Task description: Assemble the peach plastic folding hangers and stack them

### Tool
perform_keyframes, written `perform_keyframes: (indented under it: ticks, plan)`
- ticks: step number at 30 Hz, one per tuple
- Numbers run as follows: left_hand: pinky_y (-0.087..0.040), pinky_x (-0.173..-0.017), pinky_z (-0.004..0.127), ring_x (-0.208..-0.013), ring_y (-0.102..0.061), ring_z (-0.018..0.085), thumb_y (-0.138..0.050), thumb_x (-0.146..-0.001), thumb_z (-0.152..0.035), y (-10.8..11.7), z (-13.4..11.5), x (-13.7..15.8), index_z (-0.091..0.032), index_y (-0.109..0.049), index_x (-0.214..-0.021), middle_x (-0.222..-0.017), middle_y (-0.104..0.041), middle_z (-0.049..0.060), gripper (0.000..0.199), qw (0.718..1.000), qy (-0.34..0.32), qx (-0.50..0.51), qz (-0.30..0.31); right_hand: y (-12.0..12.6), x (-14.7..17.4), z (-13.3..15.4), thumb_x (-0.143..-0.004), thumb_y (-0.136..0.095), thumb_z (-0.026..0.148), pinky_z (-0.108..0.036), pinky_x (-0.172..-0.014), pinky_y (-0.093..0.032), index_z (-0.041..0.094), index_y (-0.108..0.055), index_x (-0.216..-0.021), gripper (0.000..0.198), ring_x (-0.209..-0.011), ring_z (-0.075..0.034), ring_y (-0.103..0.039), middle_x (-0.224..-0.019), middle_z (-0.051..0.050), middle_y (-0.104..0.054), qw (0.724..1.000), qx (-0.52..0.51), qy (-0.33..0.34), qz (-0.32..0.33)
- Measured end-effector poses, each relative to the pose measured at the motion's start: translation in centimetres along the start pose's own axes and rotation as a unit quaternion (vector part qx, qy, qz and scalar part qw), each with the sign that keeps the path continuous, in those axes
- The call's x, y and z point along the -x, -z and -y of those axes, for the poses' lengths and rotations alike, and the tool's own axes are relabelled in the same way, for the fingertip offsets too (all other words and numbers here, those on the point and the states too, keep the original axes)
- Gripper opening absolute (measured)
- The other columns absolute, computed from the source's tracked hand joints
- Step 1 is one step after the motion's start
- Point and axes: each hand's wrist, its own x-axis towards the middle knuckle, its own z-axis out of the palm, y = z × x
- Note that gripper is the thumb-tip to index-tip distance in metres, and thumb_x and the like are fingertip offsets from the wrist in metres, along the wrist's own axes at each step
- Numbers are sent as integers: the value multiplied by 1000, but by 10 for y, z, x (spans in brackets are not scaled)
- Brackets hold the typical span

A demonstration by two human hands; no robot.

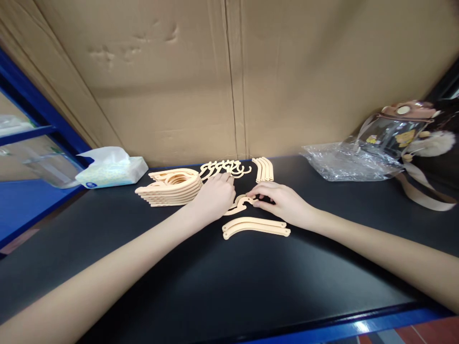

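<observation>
My right hand (281, 200) pinches the right end of a cream plastic hanger hook (241, 205), which lies low over the black table. My left hand (217, 193) reaches over a group of similar hanger hooks (211, 167) at the back. Its fingers are curled in, and whatever is between them is hidden. Just in front of both hands lie two curved hanger arms (256, 225), side by side. To the left of my left hand stands a neat stack of folded hangers (172, 188).
More hanger arms (263, 169) lie in a row behind my right hand. A tissue pack (111, 167) sits at the back left. Clear plastic bags (347, 162) and a transparent bag with a strap (398, 129) are at the right. Cardboard (161, 95) walls off the back.
</observation>
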Motion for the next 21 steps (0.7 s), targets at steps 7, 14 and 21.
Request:
perform_keyframes:
  ticks: [7, 14, 21]
  plan:
    - [-47, -80, 36, -86, -63, 25, -36, -83, -6, -10, 10, -14, -2, -62, -96, -92, -66, 18, 29, 999, 35, -21, 9, 1, 1, 0, -92, -48, 28, -35, -86, -48, 22, -65, -105, 21, -100, -19, -57, -104, -5, -63, 1000, 19, 1, 10]
    - [-45, -82, 40, -90, -61, 29, -36, -83, -6, -12, 12, -9, -1, -63, -92, -91, -64, 19, 29, 999, 33, 0, 4, 1, 1, -1, -92, -48, 27, -35, -84, -49, 23, -65, -104, 21, -97, -19, -57, -103, -4, -63, 1000, 22, 1, 8]
    - [-45, -89, 35, -102, -57, 21, -39, -93, -28, 6, 4, 15, -14, -56, -117, -113, -60, 10, 32, 989, 26, 144, -5, 2, 1, 0, -92, -50, 26, -32, -83, -46, 22, -63, -102, 17, -98, -18, -56, -101, -3, -62, 1000, 23, -4, 4]
